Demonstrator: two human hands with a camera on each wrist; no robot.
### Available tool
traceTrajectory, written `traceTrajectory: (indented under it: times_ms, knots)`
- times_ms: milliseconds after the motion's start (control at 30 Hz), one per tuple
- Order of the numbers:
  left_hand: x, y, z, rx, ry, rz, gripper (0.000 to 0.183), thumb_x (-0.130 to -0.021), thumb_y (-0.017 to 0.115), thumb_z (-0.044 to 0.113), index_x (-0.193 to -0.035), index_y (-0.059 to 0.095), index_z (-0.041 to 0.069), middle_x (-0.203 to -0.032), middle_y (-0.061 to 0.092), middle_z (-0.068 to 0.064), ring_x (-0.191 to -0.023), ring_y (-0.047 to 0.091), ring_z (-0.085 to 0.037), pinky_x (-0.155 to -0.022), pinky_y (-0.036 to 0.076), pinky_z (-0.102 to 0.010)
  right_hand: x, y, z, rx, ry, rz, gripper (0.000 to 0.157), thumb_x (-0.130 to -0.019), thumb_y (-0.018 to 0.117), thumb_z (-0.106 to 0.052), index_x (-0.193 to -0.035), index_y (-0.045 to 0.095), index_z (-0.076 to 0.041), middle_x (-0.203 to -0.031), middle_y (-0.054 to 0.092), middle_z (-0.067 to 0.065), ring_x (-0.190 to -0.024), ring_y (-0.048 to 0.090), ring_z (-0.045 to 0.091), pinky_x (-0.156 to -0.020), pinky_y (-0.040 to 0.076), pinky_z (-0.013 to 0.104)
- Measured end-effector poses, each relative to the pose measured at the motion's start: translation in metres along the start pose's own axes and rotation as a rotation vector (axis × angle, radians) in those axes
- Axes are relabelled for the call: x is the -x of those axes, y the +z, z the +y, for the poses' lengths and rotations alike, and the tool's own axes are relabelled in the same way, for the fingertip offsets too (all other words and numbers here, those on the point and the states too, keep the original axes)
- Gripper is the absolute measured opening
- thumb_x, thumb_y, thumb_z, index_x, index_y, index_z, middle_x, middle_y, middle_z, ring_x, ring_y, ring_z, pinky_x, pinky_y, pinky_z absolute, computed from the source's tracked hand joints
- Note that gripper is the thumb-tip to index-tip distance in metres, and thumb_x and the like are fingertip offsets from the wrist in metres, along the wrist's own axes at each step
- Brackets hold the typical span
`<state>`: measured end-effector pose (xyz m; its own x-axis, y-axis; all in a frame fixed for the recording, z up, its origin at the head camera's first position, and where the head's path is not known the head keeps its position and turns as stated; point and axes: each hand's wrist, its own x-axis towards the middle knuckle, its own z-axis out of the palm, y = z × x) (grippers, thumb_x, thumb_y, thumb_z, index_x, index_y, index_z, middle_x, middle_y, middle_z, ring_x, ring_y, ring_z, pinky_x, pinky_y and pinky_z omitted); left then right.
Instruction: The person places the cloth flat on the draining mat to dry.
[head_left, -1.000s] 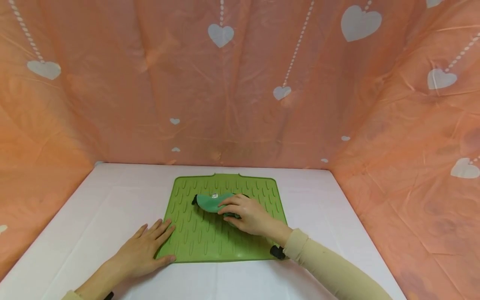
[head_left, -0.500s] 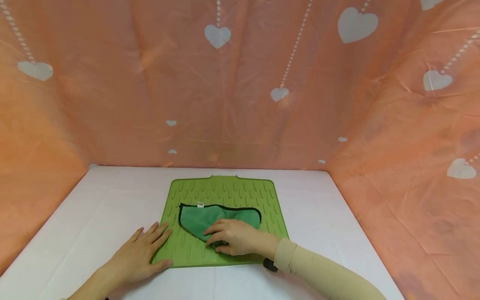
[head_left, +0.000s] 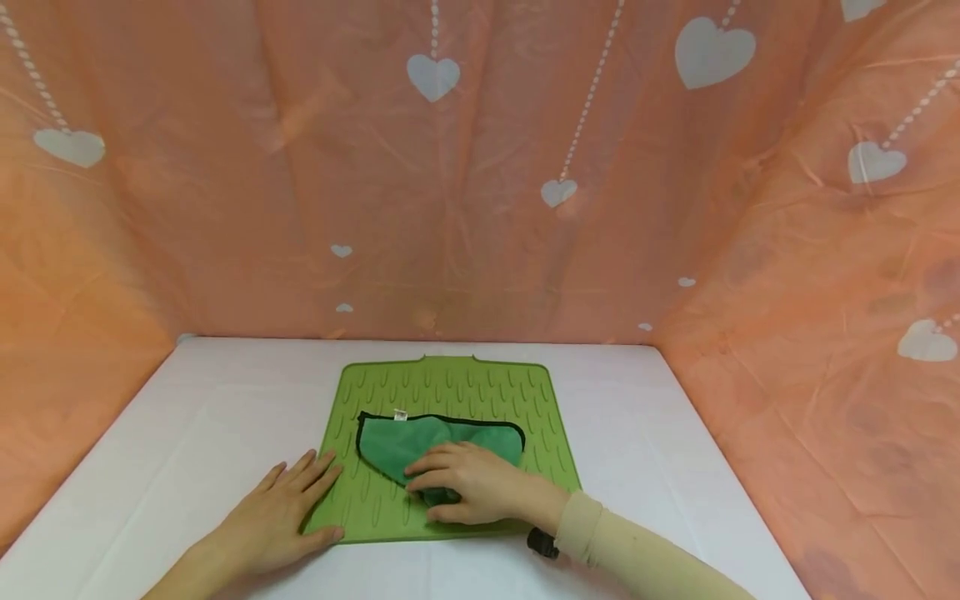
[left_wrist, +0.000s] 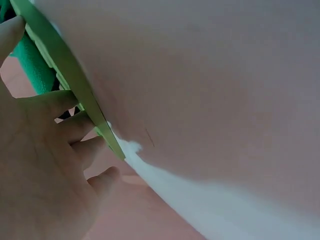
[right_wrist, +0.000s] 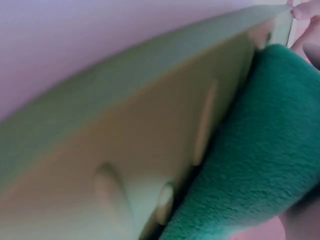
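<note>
A green cloth [head_left: 393, 446] with black edging and a small white tag lies on a green ribbed mat [head_left: 517, 392]. My right hand [head_left: 472, 483] grips the cloth's near part, fingers curled over a bunched fold. Up close in the right wrist view, the fuzzy cloth [right_wrist: 255, 145] bulges above the mat [right_wrist: 150, 125]. My left hand [head_left: 281, 512] rests with spread, straight fingers on the mat's left edge, thumb at the near left corner. The left wrist view shows its fingers along the mat's edge [left_wrist: 75, 75]. My right palm is hidden.
The mat lies on a white-covered table [head_left: 225, 417]. Orange curtains [head_left: 480, 250] printed with white hearts enclose the back and both sides. A black strap piece [head_left: 542, 542] sits under my right wrist.
My right hand has drawn the cloth toward me across the mat, and it has spread flatter. Over the last half second it moved only slightly nearer. My left hand stays in place.
</note>
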<state>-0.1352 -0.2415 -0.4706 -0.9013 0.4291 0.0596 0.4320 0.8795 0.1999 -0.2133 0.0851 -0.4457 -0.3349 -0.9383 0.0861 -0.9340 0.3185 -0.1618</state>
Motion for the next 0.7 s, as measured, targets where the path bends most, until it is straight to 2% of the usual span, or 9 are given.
traceTrajectory:
  times_ms: [200,400,567,700]
  knots:
    - [-0.005,-0.003,0.002,0.038,-0.025,0.021,0.080,-0.090,0.070,0.064,-0.140,0.063,0.002,-0.151,0.054,-0.019,-0.141,0.046,-0.048,-0.109,0.038,-0.071,0.005,-0.001,-0.005,-0.065,0.021,0.074,0.045,-0.103,0.067,-0.040,-0.144,0.062,-0.021,-0.154,0.054,-0.006,-0.144,0.047,0.015,-0.119,0.039,0.043]
    - [-0.018,-0.010,0.005,0.056,-0.064,0.104,0.063,-0.091,0.076,0.049,-0.130,0.069,0.001,-0.137,0.065,-0.019,-0.130,0.058,-0.044,-0.104,0.044,-0.068,0.011,-0.001,-0.008,-0.170,0.081,0.192,0.045,-0.102,0.069,-0.036,-0.143,0.062,-0.017,-0.154,0.053,-0.001,-0.143,0.048,0.016,-0.119,0.040,0.042]
    - [-0.034,-0.019,0.011,0.155,-0.111,0.174,0.048,-0.095,0.077,0.033,-0.129,0.069,0.000,-0.128,0.070,-0.019,-0.119,0.066,-0.042,-0.099,0.052,-0.063,0.018,0.000,-0.004,-0.274,0.149,0.336,0.043,-0.101,0.071,-0.028,-0.141,0.064,-0.011,-0.150,0.056,0.004,-0.139,0.052,0.021,-0.114,0.045,0.044]
    - [-0.048,-0.025,0.016,0.259,-0.182,0.210,0.045,-0.099,0.072,0.031,-0.132,0.067,0.000,-0.130,0.069,-0.020,-0.114,0.068,-0.043,-0.091,0.056,-0.061,0.025,0.002,0.003,-0.306,0.245,0.490,0.040,-0.099,0.073,-0.021,-0.137,0.066,-0.008,-0.145,0.060,0.008,-0.135,0.056,0.026,-0.107,0.051,0.047]
